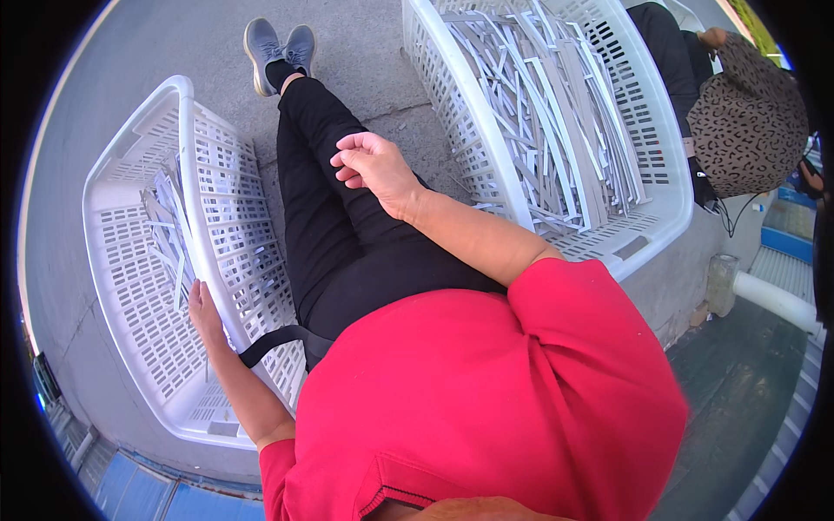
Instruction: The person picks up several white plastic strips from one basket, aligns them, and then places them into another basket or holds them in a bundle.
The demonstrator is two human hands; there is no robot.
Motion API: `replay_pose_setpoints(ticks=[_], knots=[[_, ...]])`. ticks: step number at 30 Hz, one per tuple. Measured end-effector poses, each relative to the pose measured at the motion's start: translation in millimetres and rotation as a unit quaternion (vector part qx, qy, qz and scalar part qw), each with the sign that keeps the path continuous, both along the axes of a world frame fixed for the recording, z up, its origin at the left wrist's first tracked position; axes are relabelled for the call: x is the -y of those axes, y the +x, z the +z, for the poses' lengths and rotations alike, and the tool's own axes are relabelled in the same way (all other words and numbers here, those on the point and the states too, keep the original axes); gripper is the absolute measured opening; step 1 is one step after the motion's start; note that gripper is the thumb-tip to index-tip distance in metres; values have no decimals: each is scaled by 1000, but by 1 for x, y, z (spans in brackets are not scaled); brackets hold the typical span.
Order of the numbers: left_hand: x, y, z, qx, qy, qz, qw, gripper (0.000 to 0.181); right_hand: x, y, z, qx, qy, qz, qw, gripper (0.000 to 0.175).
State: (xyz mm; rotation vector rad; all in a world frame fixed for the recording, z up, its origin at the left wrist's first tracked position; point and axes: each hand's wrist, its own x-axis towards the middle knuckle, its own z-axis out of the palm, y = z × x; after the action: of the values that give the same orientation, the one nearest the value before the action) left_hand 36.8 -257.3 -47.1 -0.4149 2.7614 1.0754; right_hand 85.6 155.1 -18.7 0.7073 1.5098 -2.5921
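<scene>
My left hand (206,314) is at the near rim of the left white plastic basket (225,293), beside a small pile of thin white and grey strips (171,228). Its fingers point away from me, and its palm side is hidden. Over my black-trousered lap hovers my right hand (374,166), fingers loosely curled and nothing visible in them. To the right of my legs, a second white plastic basket (482,140) is heaped with many more white and grey strips (554,124), some long and some short and bent. I cannot tell what the strips are made of.
Concrete ground (365,45) lies under the baskets and my outstretched legs. Beyond the right basket sits another person in dark clothes and a leopard-print head covering (746,124). A white pipe (775,301) meets a concrete post (722,283) at the right. Blue panels (140,488) lie lower left.
</scene>
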Motion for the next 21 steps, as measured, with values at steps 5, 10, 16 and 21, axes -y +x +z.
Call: replay_pose_setpoints(ticks=[5,10,16,21], knots=[[-35,-23,27,-4,259,10,966,57,-66,14,14,-54,85,-170,980,17],[-52,-31,25,88,176,-110,974,61,-154,42,10,-40,216,-321,921,21],[-55,-34,26,135,237,-91,958,60,-283,135,-108,279,568,-232,738,48],[-57,-31,29,133,234,-82,960,58,-318,216,-116,543,568,-130,605,77]])
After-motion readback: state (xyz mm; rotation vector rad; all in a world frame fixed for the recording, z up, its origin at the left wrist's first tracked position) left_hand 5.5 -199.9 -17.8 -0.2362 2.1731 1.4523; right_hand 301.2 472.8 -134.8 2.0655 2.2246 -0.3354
